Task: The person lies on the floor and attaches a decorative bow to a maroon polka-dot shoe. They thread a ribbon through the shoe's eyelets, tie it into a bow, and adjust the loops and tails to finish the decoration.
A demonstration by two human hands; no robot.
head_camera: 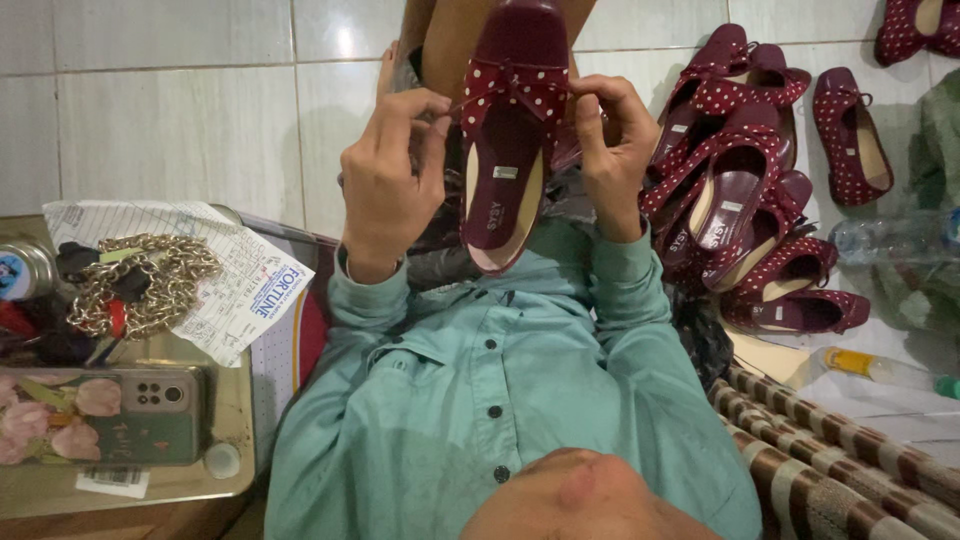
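Pale floor tiles lie beneath; left hand (392, 175) and right hand (612, 150) each pinch the dotted bow (513, 90) on the maroon shoe (508, 150) over the lap. Uneven tugging could tear it loose.

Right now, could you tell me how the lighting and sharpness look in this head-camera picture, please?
In the head view, soft indoor light falls evenly; a pale glare spot sits on the glossy wall tile. The maroon shoe between the left hand and right hand is sharp. The chin at the bottom edge is blurred, being closest, and the frame edges bow slightly.
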